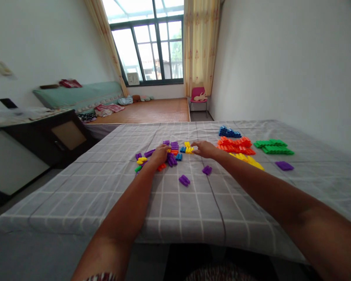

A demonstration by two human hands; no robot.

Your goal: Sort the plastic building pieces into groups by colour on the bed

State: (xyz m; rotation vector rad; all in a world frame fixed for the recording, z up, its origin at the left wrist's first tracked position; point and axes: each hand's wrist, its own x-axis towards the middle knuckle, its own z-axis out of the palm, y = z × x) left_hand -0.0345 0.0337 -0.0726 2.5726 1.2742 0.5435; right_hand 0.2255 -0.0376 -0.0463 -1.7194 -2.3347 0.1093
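Observation:
A mixed pile of purple, yellow, blue, orange and green plastic pieces lies mid-table. My left hand [160, 153] rests on the pile beside dark purple pieces [171, 160]; its fingertips are hidden among the pieces, so its hold cannot be made out. My right hand [201, 149] is at the pile's right side, thumb and fingers apart, beside yellow pieces [189, 150]. Blue pieces [179, 157] sit between the hands. Nearer to me lie two loose purple pieces, one [184, 180] in the middle and one [207, 170] below my right hand.
Sorted groups stand on the right: blue [229, 132], orange [235, 145], green [274, 146], yellow [248, 160] partly behind my right forearm, and purple [284, 166]. A grey checked cloth [190, 203] covers the table. Beyond are a bed [160, 110] and a pink chair [197, 93].

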